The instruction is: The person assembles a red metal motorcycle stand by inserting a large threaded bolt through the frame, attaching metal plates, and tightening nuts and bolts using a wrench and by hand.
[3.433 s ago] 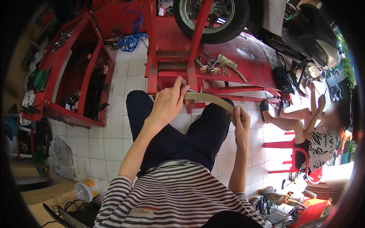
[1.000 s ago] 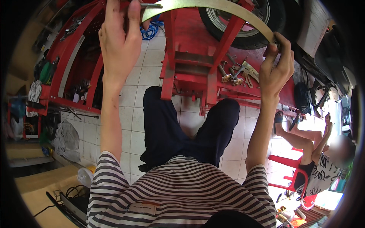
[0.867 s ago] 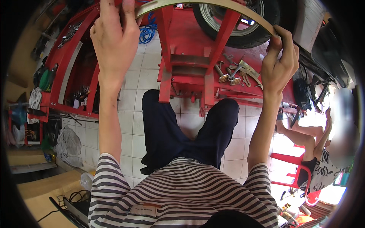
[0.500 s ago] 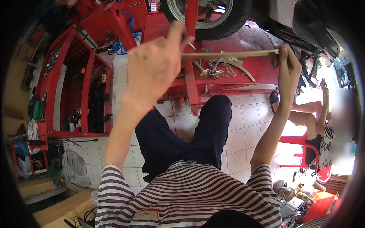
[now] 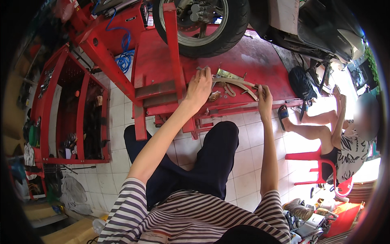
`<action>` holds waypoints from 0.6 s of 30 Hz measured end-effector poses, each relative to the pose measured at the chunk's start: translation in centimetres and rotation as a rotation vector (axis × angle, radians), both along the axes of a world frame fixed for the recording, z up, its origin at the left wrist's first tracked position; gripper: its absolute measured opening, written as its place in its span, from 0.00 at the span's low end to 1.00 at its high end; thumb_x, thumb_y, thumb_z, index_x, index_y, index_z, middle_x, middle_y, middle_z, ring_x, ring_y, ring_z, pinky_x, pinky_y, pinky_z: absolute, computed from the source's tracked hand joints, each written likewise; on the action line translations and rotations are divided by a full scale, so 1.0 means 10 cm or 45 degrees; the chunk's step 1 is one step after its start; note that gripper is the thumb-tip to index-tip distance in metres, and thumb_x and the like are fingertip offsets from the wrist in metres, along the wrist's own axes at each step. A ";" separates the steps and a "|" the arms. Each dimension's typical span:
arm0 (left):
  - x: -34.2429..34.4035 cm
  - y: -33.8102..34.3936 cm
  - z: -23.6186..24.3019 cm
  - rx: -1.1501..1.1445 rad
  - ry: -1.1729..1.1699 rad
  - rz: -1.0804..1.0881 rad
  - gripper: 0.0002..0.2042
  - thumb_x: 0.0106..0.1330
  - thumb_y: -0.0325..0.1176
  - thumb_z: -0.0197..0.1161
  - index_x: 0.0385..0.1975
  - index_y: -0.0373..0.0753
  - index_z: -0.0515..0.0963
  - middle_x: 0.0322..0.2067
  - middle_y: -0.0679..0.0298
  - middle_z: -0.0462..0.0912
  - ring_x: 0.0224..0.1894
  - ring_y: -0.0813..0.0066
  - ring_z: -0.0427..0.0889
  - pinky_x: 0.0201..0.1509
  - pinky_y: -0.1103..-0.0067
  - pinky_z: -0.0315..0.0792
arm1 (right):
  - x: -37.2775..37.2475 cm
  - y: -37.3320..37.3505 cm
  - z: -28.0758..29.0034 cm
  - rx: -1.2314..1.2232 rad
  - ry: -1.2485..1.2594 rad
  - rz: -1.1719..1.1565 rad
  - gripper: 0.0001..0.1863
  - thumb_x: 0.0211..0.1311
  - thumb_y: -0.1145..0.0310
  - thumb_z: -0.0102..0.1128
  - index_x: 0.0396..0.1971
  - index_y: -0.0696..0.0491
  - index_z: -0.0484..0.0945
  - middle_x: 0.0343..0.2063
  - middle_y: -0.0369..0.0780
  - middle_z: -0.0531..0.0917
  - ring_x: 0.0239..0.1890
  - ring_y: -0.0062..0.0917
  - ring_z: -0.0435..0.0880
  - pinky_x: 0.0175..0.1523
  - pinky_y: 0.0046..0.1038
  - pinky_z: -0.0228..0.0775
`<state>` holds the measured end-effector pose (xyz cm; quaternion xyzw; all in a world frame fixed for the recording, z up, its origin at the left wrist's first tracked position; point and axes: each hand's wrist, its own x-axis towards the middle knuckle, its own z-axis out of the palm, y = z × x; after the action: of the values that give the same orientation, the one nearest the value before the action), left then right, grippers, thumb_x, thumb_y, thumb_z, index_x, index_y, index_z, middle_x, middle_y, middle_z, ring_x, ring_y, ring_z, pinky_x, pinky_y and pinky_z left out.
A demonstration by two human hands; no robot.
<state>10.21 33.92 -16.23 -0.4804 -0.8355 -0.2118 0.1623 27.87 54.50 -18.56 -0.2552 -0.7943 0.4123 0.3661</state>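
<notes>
The curved metal strip (image 5: 237, 84) lies across the red bench (image 5: 260, 61), upper centre, running left to right. The left hand (image 5: 200, 86) rests loosely curled at its left end; the right hand (image 5: 264, 95) pinches its right end.

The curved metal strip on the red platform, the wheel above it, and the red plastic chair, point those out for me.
curved metal strip (image 5: 239, 84), head view, middle of its arc.
wheel (image 5: 239, 22), head view, black tyre's right side.
red plastic chair (image 5: 308, 156), head view, seat edge.

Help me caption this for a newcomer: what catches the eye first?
A black motorcycle wheel stands clamped on a red lift platform at the top. Just below it, the left hand and right hand rest at the two ends of a curved brass-coloured metal strip lying on that platform. Another person sits on a red chair at right.
</notes>
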 end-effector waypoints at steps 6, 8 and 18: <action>-0.49 0.31 -0.47 0.009 -0.233 0.028 0.18 0.66 0.28 0.54 0.51 0.23 0.66 0.46 0.44 0.74 0.49 0.49 0.73 0.51 0.60 0.70 | -0.39 0.21 -0.32 0.294 -0.057 -0.098 0.10 0.67 0.66 0.55 0.43 0.54 0.79 0.37 0.43 0.84 0.42 0.32 0.76 0.49 0.34 0.66; -0.50 0.34 -0.41 -0.054 -0.126 0.008 0.17 0.66 0.28 0.54 0.51 0.25 0.67 0.47 0.45 0.74 0.51 0.51 0.72 0.53 0.60 0.69 | -0.40 0.28 -0.33 0.390 -0.190 -0.112 0.10 0.66 0.67 0.56 0.43 0.53 0.80 0.37 0.42 0.84 0.44 0.33 0.75 0.51 0.34 0.65; 0.41 -0.68 0.21 0.502 -0.336 -0.192 0.14 0.61 0.28 0.61 0.46 0.36 0.71 0.46 0.53 0.72 0.51 0.53 0.70 0.55 0.64 0.66 | 0.04 -0.72 -0.15 0.303 0.109 -0.217 0.12 0.61 0.75 0.61 0.45 0.55 0.76 0.41 0.40 0.74 0.38 0.24 0.74 0.40 0.24 0.68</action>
<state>14.33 27.15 -14.16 -0.4686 -0.7537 -0.4432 0.1261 28.25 47.33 -20.08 -0.2586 -0.7967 0.2930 0.4610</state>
